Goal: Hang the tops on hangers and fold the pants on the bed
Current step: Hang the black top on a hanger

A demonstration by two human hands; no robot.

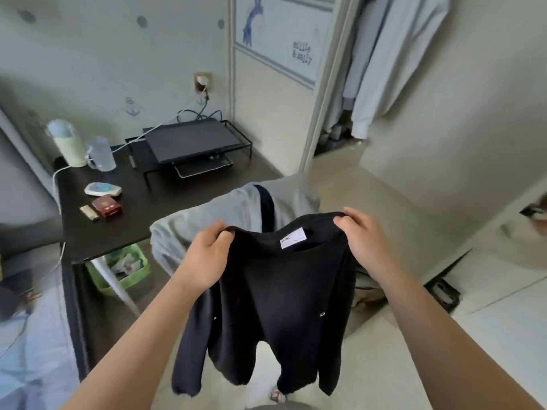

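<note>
A black long-sleeved top (281, 306) hangs in front of me, held up by its shoulders, with a white label showing inside the neck. My left hand (207, 255) grips the left shoulder of the top. My right hand (364, 238) grips the right shoulder. The sleeves and hem dangle above the pale floor. No hanger is in view. Behind the top, a grey garment (213, 214) lies draped over a chair back.
A dark desk (154, 208) at the left carries a monitor stand (189, 143), a jug, a kettle and small boxes. A green bin (130, 276) sits under the desk. An open wardrobe (384, 69) with hanging light clothes is at the upper right. The bed edge (26, 335) shows at the lower left.
</note>
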